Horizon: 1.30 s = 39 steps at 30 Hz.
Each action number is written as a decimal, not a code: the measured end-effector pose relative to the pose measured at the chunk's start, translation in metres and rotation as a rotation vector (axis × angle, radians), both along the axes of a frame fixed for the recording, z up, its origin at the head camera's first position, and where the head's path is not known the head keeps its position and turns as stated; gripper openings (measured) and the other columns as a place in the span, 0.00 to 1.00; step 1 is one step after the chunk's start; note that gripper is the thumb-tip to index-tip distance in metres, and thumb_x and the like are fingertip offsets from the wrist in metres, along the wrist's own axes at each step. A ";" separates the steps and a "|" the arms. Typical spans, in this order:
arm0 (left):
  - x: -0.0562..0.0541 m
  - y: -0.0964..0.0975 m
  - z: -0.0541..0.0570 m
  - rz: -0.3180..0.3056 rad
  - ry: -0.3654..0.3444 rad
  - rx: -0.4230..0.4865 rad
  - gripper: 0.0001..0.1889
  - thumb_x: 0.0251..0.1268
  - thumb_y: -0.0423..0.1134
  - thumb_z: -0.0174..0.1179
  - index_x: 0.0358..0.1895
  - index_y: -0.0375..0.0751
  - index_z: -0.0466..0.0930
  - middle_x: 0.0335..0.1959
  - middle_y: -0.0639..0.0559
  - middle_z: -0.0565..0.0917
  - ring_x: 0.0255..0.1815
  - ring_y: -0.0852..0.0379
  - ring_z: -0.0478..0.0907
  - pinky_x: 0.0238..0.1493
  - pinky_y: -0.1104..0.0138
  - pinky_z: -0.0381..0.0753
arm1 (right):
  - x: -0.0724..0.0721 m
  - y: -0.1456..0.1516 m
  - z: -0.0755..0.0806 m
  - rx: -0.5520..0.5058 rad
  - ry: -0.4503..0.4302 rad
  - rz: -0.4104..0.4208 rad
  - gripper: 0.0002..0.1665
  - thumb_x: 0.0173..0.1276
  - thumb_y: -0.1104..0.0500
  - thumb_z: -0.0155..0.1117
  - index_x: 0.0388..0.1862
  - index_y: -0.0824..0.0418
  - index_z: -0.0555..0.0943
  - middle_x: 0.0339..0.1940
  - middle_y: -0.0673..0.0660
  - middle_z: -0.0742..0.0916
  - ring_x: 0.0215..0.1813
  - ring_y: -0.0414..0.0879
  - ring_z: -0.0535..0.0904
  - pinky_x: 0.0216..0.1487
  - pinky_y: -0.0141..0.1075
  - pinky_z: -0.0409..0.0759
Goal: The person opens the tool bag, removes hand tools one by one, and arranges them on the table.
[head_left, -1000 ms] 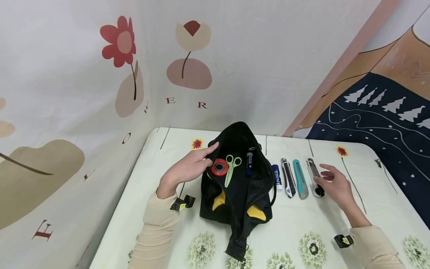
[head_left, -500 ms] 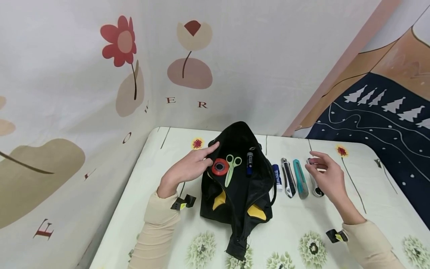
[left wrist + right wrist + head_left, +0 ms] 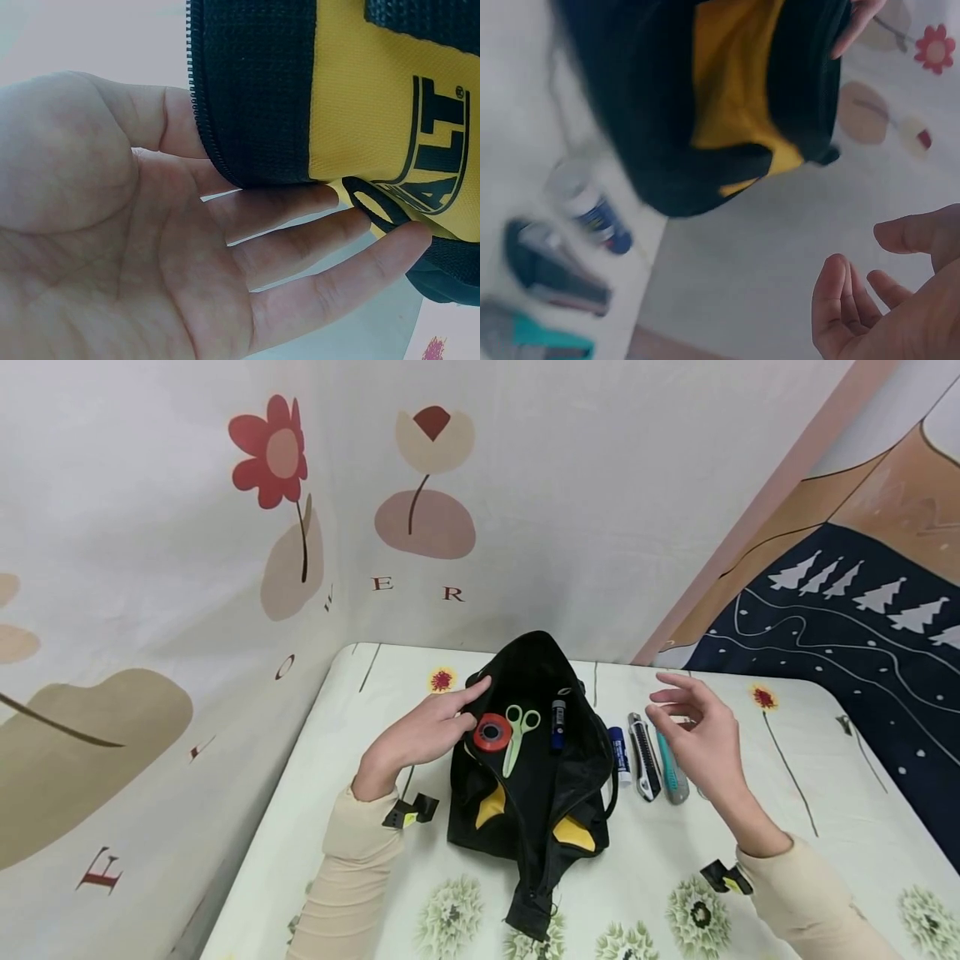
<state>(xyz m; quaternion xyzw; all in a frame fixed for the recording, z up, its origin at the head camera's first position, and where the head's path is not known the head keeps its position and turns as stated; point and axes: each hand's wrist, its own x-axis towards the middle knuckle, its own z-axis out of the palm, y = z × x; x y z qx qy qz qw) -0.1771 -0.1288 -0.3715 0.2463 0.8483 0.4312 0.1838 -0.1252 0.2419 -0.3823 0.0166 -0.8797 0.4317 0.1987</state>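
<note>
A black tool bag (image 3: 540,810) with yellow panels lies with its mouth spread wide. My left hand (image 3: 420,727) holds the bag's left rim, its straight fingers along the outer wall beside the zip in the left wrist view. Inside the bag are a red tape roll (image 3: 492,732), pale green scissors (image 3: 517,737) and a blue-capped glue stick (image 3: 558,725). My right hand (image 3: 697,727) is raised over the teal utility knife (image 3: 673,772), fingers loosely bent and nothing between them. It mostly hides a grey utility knife lying on the right.
Right of the bag, a blue and white glue stick (image 3: 619,756) and a black and silver utility knife (image 3: 645,760) lie side by side. The flower-patterned table (image 3: 390,893) meets printed cloth walls (image 3: 555,527) at the back and left.
My right hand has moved left, from beside the grey utility knife to over the teal one, with nothing in it. My left hand and the bag have stayed in place.
</note>
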 end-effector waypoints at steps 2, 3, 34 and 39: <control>0.000 0.000 0.000 0.000 0.000 0.000 0.36 0.86 0.35 0.42 0.92 0.44 0.50 0.16 0.58 0.66 0.18 0.59 0.52 0.33 0.63 0.62 | 0.000 -0.008 0.005 -0.009 0.021 0.030 0.29 0.77 0.68 0.74 0.75 0.63 0.82 0.56 0.68 0.91 0.46 0.20 0.80 0.47 0.16 0.77; 0.000 0.000 0.000 -0.001 0.000 0.000 0.36 0.86 0.35 0.42 0.92 0.44 0.50 0.16 0.58 0.66 0.17 0.59 0.51 0.33 0.63 0.62 | 0.000 -0.013 0.007 -0.010 0.032 0.045 0.29 0.77 0.68 0.74 0.75 0.63 0.82 0.56 0.68 0.91 0.46 0.20 0.80 0.47 0.16 0.78; -0.001 0.000 0.000 -0.004 -0.023 0.004 0.35 0.86 0.35 0.42 0.92 0.44 0.51 0.16 0.59 0.63 0.16 0.59 0.54 0.30 0.64 0.63 | -0.030 -0.118 -0.004 0.111 -0.057 0.475 0.32 0.71 0.71 0.77 0.73 0.67 0.81 0.56 0.67 0.88 0.51 0.58 0.91 0.53 0.53 0.91; -0.001 -0.001 0.000 0.003 -0.026 0.000 0.35 0.87 0.36 0.42 0.93 0.45 0.51 0.16 0.59 0.64 0.16 0.59 0.54 0.31 0.63 0.64 | -0.045 -0.118 -0.015 0.149 -0.077 0.495 0.30 0.72 0.69 0.77 0.72 0.67 0.83 0.56 0.68 0.88 0.53 0.61 0.91 0.55 0.56 0.89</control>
